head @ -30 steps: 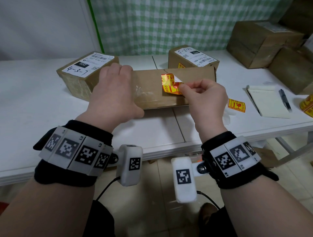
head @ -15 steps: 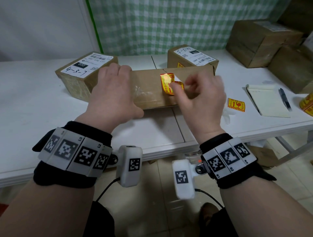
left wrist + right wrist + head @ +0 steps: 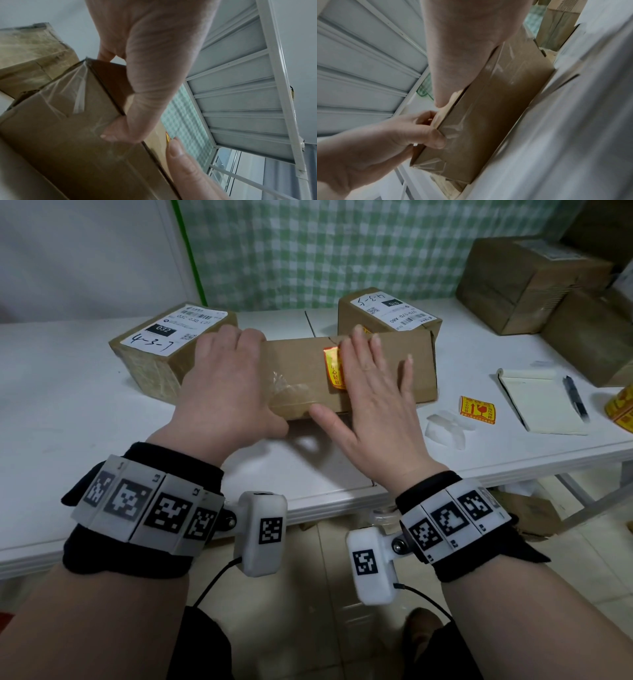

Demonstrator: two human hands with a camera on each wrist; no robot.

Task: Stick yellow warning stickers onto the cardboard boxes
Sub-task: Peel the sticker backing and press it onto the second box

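A long plain cardboard box (image 3: pixel 298 371) lies across the middle of the white table. My left hand (image 3: pixel 226 385) grips its left end, fingers over the far edge and thumb (image 3: pixel 111 134) on the near face. On the box top sits a yellow and red warning sticker (image 3: pixel 333 368), partly covered by my right hand (image 3: pixel 373 381), which lies flat with straight fingers pressing on it. The right wrist view shows the box's (image 3: pixel 489 111) taped front face and the left hand's thumb (image 3: pixel 436 139) on it.
Two labelled boxes stand behind, one left (image 3: pixel 171 347), one right (image 3: pixel 387 313). A loose yellow sticker (image 3: pixel 478 409), clear backing scraps (image 3: pixel 445 429), a notepad (image 3: pixel 537 402), a pen (image 3: pixel 575 397) and a sticker roll (image 3: pixel 621 405) lie to the right. Bigger boxes (image 3: pixel 527 282) fill the far right corner.
My right hand was pinching the sticker above the box; it has laid it down and now presses flat on it. The left hand keeps its grip.
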